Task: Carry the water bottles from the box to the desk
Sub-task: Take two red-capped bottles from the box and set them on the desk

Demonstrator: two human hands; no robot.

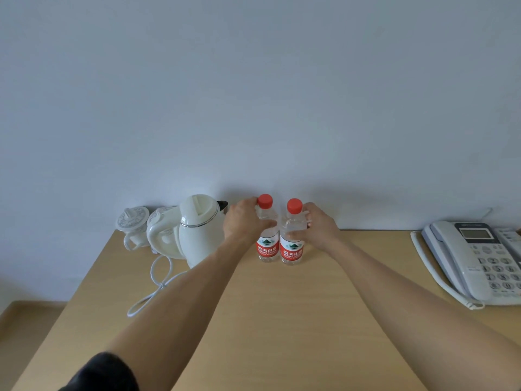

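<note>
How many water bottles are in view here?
2. The left bottle stands on the desk in the left hand; the right bottle beside it in the right hand. None appear hidden.

"农夫山泉" on both bottles' red labels (pixel 291 251)

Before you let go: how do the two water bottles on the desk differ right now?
The left bottle is gripped by the left hand and stands nearer the white kettle; the right bottle is gripped by the right hand, nearer the telephone. Both stand upright with red caps and red labels.
</note>
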